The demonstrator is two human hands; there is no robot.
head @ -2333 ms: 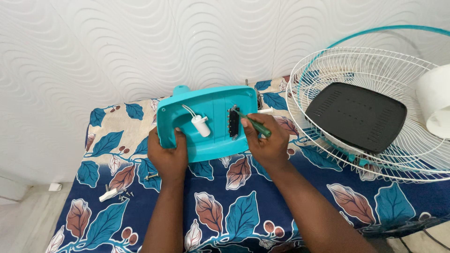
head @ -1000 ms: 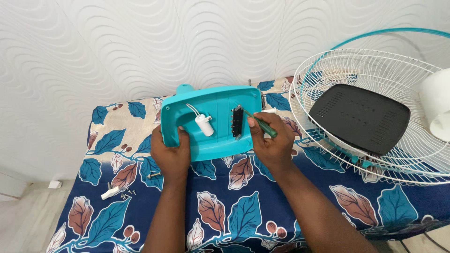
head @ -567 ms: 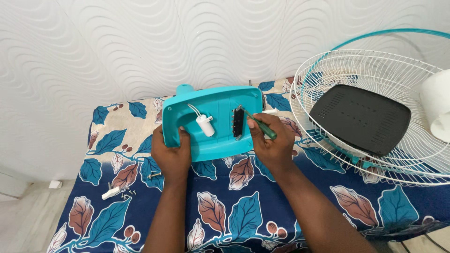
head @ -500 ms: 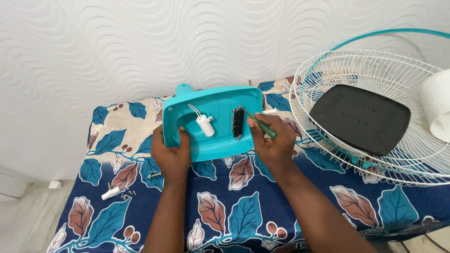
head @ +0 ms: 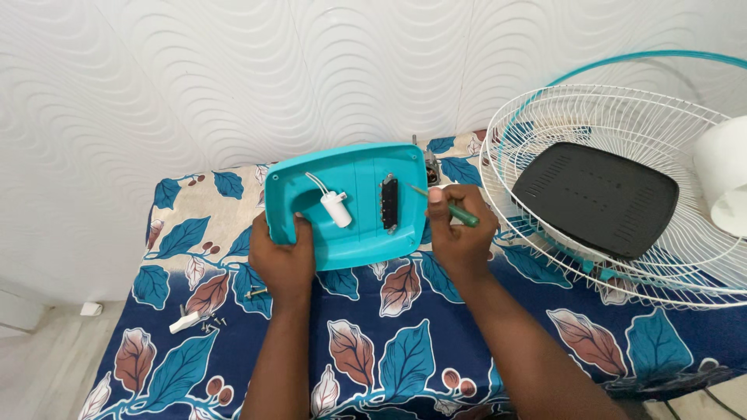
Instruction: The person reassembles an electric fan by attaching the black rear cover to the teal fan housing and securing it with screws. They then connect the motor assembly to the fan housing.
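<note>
Here the left hand (head: 284, 260) clamps the lower left corner of the turquoise housing (head: 346, 204), thumb hooked over its rim, apparently to prop the open inside up toward the person. The right hand (head: 459, 233) is closed around a green-handled screwdriver (head: 450, 207), whose tip points at the housing's right edge, just short of the black switch block (head: 388, 204). Between the hands sits a white capacitor (head: 334, 208) on its wire. Beyond the right hand lies a white fan grille (head: 622, 187); loose screws (head: 204, 322) lie below the left.
</note>
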